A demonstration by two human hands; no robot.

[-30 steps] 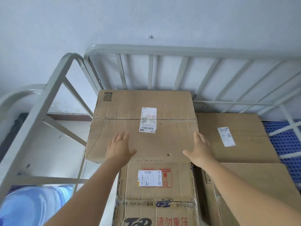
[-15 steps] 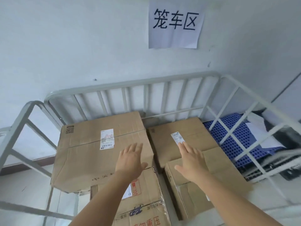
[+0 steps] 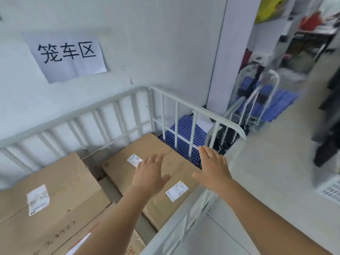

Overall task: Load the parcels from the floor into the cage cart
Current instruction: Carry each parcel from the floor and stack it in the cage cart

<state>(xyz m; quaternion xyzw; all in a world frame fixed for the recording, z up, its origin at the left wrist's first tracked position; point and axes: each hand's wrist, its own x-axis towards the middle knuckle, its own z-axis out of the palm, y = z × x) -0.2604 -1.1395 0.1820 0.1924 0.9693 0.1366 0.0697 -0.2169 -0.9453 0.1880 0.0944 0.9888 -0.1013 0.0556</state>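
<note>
Since the earlier frame both hands are lifted off the large carton (image 3: 46, 196) and swung right. Left hand (image 3: 150, 174) and right hand (image 3: 214, 167): grip spread, nothing held. Several cartons are stacked inside the cage cart (image 3: 185, 99); floor parcels are not seen.

head cam | looks forward-down, turned right | close over cage cart (image 3: 195, 109) | single view

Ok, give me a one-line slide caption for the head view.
Both hands, left hand and right hand, open and empty above cardboard parcels stacked inside the cage cart.
</note>
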